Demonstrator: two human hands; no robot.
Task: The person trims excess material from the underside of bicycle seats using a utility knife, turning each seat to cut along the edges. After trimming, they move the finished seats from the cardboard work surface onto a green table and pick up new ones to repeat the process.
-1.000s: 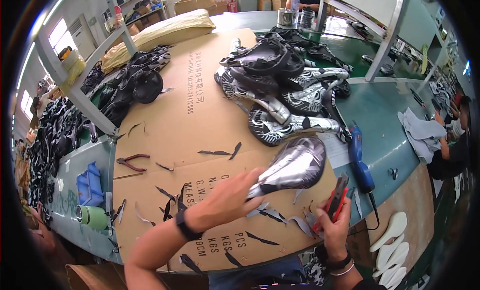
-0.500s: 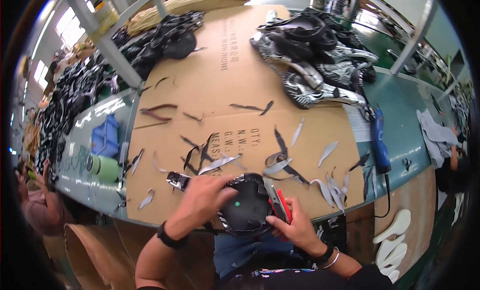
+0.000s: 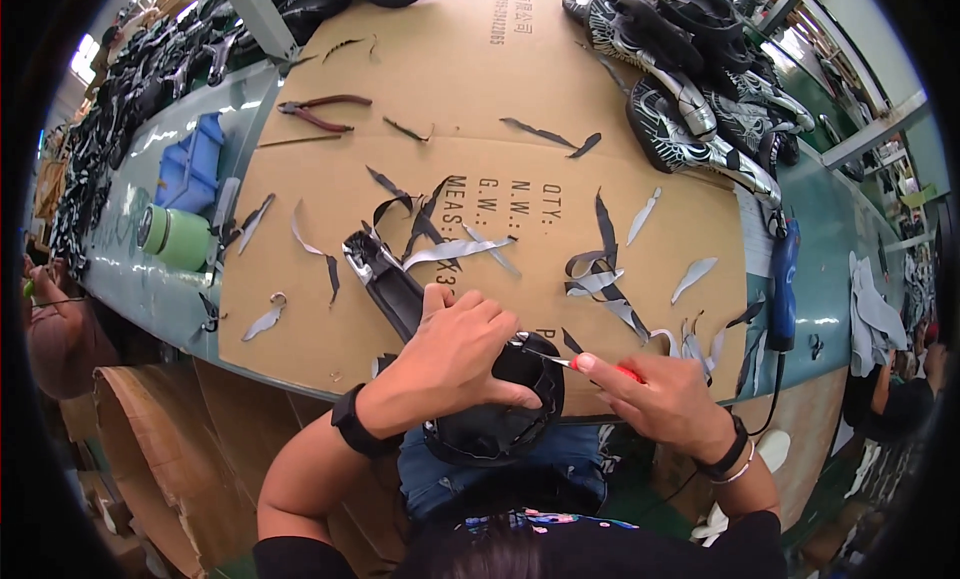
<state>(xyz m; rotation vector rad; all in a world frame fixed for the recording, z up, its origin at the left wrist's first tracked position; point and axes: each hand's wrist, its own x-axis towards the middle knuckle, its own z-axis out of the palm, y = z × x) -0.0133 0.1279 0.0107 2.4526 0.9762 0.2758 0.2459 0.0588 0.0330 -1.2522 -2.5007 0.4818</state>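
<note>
A black shoe upper [image 3: 490, 434] with silver trim at its far end lies slantwise over the table's near edge, its rounded part close to my body. My left hand [image 3: 455, 344] grips it from above, thumb pressed on the black opening and fingers along the rim. In my right hand [image 3: 665, 399] is a red-handled knife [image 3: 618, 369], its thin metal blade pointing left to the rim beside my left fingers. Whether the blade has cut into the material I cannot tell. Several grey and black trimmed strips [image 3: 460, 249] lie on the cardboard beyond my hands.
Cardboard [image 3: 400, 159] covers the table. On it lie red-handled pincers [image 3: 325, 109] and a pile of black and silver shoe uppers [image 3: 700, 89]. A blue corded tool [image 3: 784, 289] stands at right. At left are a green bottle [image 3: 178, 237] and blue bin [image 3: 190, 164].
My right hand has turned the knife so its blade points left at the rim. My left hand has settled on the upper, which now slants farther onto the table. The view has tilted down.
</note>
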